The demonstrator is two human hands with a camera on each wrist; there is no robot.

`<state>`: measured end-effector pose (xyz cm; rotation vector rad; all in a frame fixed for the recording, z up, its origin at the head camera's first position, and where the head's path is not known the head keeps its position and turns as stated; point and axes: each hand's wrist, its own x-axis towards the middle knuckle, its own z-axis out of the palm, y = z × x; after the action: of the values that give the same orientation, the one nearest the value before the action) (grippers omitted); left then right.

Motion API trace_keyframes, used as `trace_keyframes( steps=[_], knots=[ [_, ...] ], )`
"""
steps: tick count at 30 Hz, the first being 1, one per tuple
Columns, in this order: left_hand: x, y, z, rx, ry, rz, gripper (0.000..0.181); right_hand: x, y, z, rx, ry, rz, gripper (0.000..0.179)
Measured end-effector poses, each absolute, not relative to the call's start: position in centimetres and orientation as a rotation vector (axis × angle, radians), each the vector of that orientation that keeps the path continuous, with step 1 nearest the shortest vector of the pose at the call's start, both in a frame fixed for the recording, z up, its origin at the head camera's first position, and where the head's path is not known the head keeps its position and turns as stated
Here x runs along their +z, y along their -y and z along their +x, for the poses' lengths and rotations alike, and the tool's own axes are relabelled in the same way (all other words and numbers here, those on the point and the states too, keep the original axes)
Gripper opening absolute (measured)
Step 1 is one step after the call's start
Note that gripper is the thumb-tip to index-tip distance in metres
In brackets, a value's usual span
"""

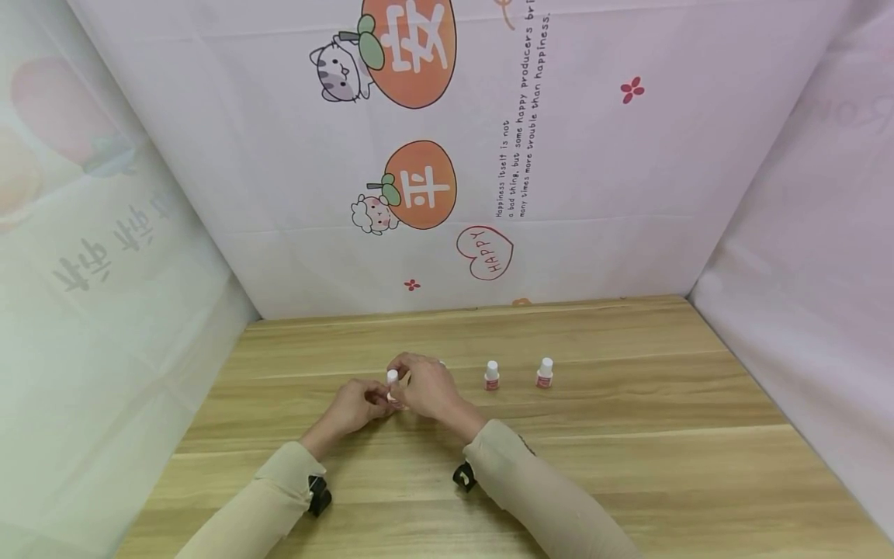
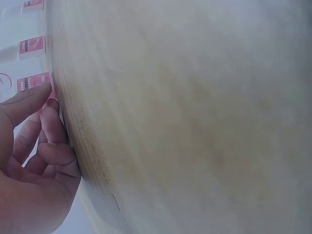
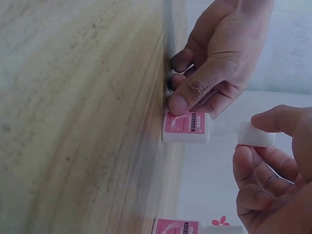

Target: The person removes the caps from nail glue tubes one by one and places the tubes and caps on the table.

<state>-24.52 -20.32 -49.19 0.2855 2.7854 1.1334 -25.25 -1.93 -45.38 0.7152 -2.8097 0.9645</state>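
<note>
A small white nail glue bottle (image 3: 187, 129) with a pink label stands upright on the wooden table. Low on its body, my left hand (image 1: 351, 405) pinches it between thumb and fingers. Above it, my right hand (image 1: 427, 386) grips a white cap (image 3: 256, 134) between thumb and fingers. The right wrist view shows the cap apart from the bottle's body, with the pale nozzle (image 3: 224, 128) between them. In the left wrist view, the left thumb (image 2: 31, 102) lies against the label, and the curled fingers hide part of the bottle.
Two similar capped bottles, one nearer (image 1: 492, 376) and one farther right (image 1: 545, 373), stand upright to the right. Another white cap (image 1: 441, 363) peeks from behind my right hand. Printed white cloth (image 1: 587, 194) hangs around the wooden table (image 1: 601, 466) at the back and sides.
</note>
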Motion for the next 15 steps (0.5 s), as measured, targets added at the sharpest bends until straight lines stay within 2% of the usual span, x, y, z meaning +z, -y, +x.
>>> trace_keyframes(
  steps=[15],
  knots=[
    [-49.21,20.59,-24.53,1.098,-2.805,0.299,0.013,-45.3,1.49,-25.77,1.196,2.731,0.701,0.014]
  ],
)
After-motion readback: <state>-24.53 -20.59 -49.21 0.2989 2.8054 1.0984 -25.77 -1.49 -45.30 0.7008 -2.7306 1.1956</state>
